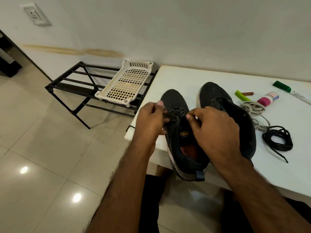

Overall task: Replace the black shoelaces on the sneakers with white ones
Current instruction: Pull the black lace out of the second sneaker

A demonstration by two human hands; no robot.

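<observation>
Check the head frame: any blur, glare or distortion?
Head view: left hand and forearm motion-blurred; right hand sharper; two ceiling-light glare spots on the floor tiles; wide-angle bowing along the table edge; black lace detail lost against the dark sneaker.

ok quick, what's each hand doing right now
Left hand: fingers pinch the black lace on the near sneaker.
Right hand: fingers pinch the same lace.

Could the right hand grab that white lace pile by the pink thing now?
Probably not yet. The right hand is pinching the black lace on the near sneaker, and the other sneaker sits between it and the white laces.
</observation>
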